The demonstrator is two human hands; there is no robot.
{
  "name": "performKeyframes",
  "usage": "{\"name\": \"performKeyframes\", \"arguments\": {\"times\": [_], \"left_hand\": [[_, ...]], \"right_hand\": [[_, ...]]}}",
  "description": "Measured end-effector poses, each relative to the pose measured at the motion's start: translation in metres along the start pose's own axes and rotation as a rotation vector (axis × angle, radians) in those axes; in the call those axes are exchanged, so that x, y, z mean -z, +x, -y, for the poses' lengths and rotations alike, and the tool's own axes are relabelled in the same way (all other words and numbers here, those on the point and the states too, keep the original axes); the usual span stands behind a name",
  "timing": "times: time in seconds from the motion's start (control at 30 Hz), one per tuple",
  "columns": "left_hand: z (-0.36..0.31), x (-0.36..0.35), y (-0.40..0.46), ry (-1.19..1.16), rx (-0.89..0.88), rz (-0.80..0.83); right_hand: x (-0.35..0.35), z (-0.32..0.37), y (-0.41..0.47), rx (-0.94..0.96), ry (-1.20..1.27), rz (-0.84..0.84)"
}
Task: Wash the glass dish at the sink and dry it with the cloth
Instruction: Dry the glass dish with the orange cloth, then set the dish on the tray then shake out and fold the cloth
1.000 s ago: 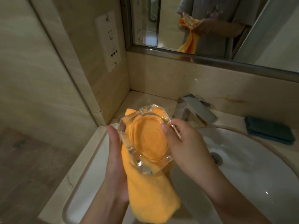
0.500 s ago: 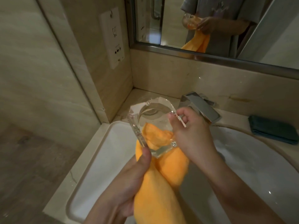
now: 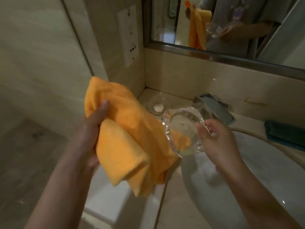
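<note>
Cloth (image 3: 132, 138) pulled left off glass dish (image 3: 184, 131); cloth gripped by left hand (image 3: 94, 129), dish rim pinched by right hand (image 3: 219, 142) fingers over sink (image 3: 247, 179) edge.

No legible text anywhere. White wall plate (image 3: 128, 35) left of the mirror (image 3: 231, 22) carries a small line-drawn pictogram near its top and a row of dark dots lower down; any lettering is too small and blurred to read. Shirt reflected in the mirror shows a purple graphic, no words made out.
</note>
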State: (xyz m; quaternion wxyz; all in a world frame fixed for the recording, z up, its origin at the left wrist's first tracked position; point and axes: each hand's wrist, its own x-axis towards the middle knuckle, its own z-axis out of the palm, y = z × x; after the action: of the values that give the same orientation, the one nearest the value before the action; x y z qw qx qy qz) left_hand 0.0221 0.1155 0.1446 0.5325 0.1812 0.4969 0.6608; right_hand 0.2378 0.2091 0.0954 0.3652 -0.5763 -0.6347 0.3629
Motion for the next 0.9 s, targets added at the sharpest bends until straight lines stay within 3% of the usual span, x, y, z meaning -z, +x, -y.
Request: {"name": "performKeyframes", "arguments": {"times": [0.1,0.17,0.3,0.43,0.5,0.6,0.7,0.83,0.9], "left_hand": [[-0.011,-0.001,0.032,0.409,-0.260,-0.234],[-0.006,-0.003,0.054,0.721,-0.399,-0.283],[0.037,-0.006,0.080,1.302,-0.520,-0.023],[0.088,0.011,0.090,1.528,-0.272,0.454],[0.094,0.023,0.081,1.414,-0.138,0.428],[0.084,0.049,0.033,0.989,-0.106,0.083],[0.087,0.080,-0.033,0.867,-0.123,-0.168],[0.115,0.095,-0.085,0.473,0.223,-0.189],[0.123,0.098,-0.089,0.397,0.282,-0.163]], "right_hand": [[0.008,-0.008,-0.005,-0.049,-0.017,-0.019],[0.012,-0.013,-0.010,-0.087,-0.004,-0.044],[0.009,-0.028,-0.032,-0.144,0.036,-0.025],[-0.015,-0.048,-0.070,-0.214,0.020,0.031],[-0.032,-0.058,-0.089,-0.268,-0.002,0.095],[-0.055,-0.064,-0.113,-0.299,-0.022,0.162],[-0.069,-0.058,-0.130,-0.299,-0.056,0.273],[-0.087,-0.046,-0.142,-0.285,-0.082,0.320],[-0.099,-0.042,-0.146,-0.295,-0.102,0.334]]}}
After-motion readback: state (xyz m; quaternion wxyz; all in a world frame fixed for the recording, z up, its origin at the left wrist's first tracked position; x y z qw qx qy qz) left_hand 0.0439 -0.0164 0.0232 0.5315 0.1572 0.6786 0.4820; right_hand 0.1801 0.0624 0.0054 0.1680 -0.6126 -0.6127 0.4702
